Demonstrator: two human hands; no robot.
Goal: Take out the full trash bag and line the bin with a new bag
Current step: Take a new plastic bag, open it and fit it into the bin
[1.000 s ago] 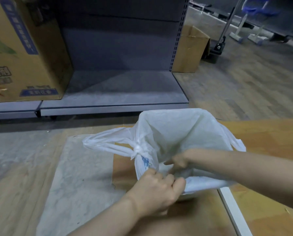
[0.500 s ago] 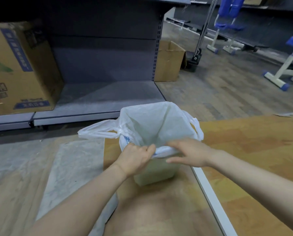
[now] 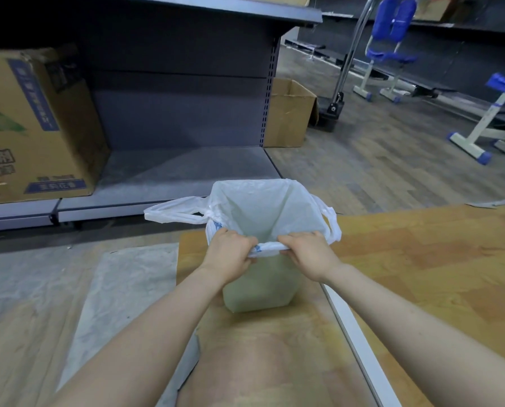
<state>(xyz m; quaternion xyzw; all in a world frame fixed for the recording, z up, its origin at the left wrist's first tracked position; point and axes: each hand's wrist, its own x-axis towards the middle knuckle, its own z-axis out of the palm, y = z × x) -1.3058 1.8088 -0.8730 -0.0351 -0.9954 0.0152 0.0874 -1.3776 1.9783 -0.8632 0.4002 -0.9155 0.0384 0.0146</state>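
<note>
A small pale bin (image 3: 260,289) is seen on the wooden floor (image 3: 421,259) at the middle of the view, lined with a thin white bag (image 3: 263,207) whose mouth is spread wide; the near edge of the bag is rolled over the bin's rim at 6 o'clock and is pinched there by both hands; the left hand (image 3: 230,257) is curled round the fold at about 7 o'clock of the rim, the right hand (image 3: 307,254) at about 5 o'clock, thumbs tucked under the film; one knotted handle loop trails out at 9 o'clock, the other hangs at 3 o'clock; the film is judged light, soft and slippery, easily torn if stretched hard over a corner, so it is best taken by the rolled edge or the loops and drawn down evenly; the bin is probably light enough to shift when pulled; a cardboard box (image 3: 34,127) stands on the grey shelf (image 3: 172,171) at 10 o'clock
</note>
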